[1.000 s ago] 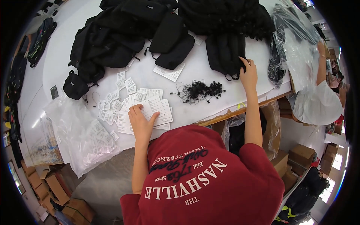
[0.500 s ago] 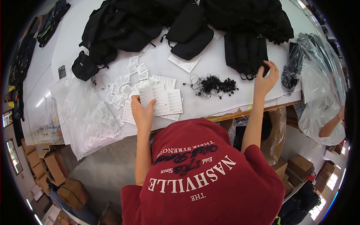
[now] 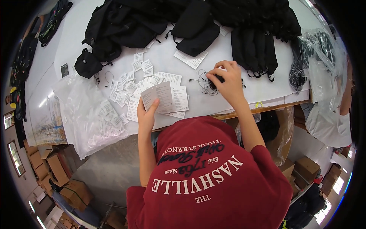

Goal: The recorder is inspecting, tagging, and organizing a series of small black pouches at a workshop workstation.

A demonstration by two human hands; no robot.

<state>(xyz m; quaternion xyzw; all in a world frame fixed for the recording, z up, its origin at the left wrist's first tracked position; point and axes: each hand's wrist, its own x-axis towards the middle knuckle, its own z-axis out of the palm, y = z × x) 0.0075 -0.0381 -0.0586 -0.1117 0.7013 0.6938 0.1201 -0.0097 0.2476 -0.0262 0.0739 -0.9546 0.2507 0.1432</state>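
Observation:
My left hand [image 3: 148,114] grips a white printed card [image 3: 162,93], tilted up from the table, with the thumb across its lower part. Beneath and beside it lie more white printed cards [image 3: 180,97], fanned in a loose pile. My right hand [image 3: 230,82] is over a tangle of thin black tag strings [image 3: 207,88], with its fingers bent together on some of them; the hand covers much of the tangle. Several small white labels [image 3: 127,78] are scattered left of the cards.
Black bags [image 3: 126,26] and pouches [image 3: 194,36] are heaped along the far side. Black drawstring-like bags [image 3: 254,53] lie at right, near clear plastic bags [image 3: 324,57]. A clear bag of labels [image 3: 87,118] hangs over the table's near left edge. Cardboard boxes [image 3: 76,194] stand below.
My right hand has moved left from the black bags to the tag strings, and its fingers have closed in. My left hand has raised and tilted the card off the pile.

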